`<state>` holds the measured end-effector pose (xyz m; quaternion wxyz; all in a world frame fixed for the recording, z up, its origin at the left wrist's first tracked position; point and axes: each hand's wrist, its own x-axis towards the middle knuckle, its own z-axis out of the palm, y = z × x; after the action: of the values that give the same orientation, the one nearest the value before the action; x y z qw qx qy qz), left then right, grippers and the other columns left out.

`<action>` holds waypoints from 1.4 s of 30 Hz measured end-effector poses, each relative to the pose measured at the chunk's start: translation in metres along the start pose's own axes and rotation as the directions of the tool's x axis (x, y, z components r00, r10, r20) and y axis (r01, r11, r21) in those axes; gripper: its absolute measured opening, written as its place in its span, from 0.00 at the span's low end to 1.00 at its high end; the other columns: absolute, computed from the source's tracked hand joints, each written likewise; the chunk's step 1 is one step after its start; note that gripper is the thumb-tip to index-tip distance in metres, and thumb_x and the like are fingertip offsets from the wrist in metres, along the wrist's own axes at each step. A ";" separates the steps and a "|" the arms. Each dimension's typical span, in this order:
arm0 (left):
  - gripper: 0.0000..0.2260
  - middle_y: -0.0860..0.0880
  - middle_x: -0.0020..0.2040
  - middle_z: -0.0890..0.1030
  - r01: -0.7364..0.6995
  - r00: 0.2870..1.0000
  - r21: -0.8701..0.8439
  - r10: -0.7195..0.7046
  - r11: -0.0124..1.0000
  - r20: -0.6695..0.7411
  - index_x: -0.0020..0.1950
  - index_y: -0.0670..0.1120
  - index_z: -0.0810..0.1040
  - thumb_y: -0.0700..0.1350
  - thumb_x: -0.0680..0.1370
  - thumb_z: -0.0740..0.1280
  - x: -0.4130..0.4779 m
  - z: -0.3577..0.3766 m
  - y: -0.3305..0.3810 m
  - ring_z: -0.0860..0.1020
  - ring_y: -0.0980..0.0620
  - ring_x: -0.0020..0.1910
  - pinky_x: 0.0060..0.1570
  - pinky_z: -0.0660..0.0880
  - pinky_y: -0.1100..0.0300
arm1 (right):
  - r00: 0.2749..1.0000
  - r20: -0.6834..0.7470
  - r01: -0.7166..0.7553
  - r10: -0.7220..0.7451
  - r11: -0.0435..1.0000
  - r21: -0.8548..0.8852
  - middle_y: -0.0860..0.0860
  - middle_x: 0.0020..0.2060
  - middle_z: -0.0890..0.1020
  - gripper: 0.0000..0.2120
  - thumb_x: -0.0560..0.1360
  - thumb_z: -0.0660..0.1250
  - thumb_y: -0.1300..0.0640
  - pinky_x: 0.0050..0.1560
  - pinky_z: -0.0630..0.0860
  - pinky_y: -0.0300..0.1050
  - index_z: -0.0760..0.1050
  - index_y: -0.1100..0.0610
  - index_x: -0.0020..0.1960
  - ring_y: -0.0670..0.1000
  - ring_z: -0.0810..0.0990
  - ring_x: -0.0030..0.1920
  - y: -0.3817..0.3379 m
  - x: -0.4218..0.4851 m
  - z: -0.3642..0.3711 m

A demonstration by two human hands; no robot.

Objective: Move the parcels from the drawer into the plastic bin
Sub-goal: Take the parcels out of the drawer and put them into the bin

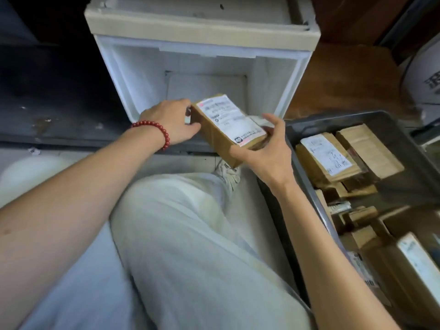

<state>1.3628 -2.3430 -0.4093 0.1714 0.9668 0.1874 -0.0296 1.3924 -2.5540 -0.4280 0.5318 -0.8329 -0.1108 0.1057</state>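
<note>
left hand [171, 120], red bead bracelet [154, 132] at the wrist: grip curled round the left end of a labelled brown parcel [226, 125], held over the front edge of the open white drawer [128, 72]. right hand [266, 151]: grip clasps the parcel's right end. grey plastic bin [333, 119] holding more parcels [326, 158].

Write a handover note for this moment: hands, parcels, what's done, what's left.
Hands: the left hand and right hand both grip one parcel at the front edge of the drawer.
Done: the bin, to the right, already holds several parcels.
Left: set this parcel in the bin. No other shows in the drawer, but the hands hide its near part, so check there.
</note>
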 end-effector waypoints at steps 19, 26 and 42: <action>0.16 0.56 0.49 0.84 0.106 0.982 -0.694 0.033 0.712 0.185 0.55 0.55 0.76 0.59 0.71 0.71 -0.015 0.022 -0.008 0.83 0.58 0.43 0.52 0.79 0.51 | 0.999 -0.030 0.022 -0.016 0.983 0.180 0.52 0.70 0.69 0.43 0.65 0.79 0.65 0.65 0.72 0.37 0.61 0.57 0.73 0.46 0.69 0.69 0.023 -0.007 -0.029; 0.16 0.57 0.48 0.84 0.129 0.989 -0.690 -0.039 0.712 0.144 0.49 0.55 0.73 0.60 0.69 0.73 -0.010 0.026 -0.013 0.83 0.58 0.45 0.54 0.78 0.50 | 0.997 0.068 0.027 -0.039 0.985 0.170 0.49 0.70 0.69 0.41 0.66 0.78 0.65 0.52 0.73 0.26 0.61 0.53 0.72 0.43 0.72 0.66 0.032 -0.005 -0.018; 0.30 0.56 0.60 0.79 0.087 0.996 -0.666 -0.073 0.741 0.050 0.68 0.53 0.68 0.60 0.70 0.72 -0.004 0.011 0.007 0.75 0.56 0.59 0.55 0.67 0.63 | 0.998 0.026 -0.064 0.059 0.971 0.229 0.52 0.70 0.70 0.38 0.69 0.77 0.59 0.44 0.76 0.27 0.59 0.49 0.71 0.34 0.81 0.49 0.031 -0.006 -0.011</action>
<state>1.3619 -2.3545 -0.4169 0.5059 0.8324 0.2252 0.0220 1.3922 -2.5780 -0.4516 0.6198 -0.7679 -0.0773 0.1422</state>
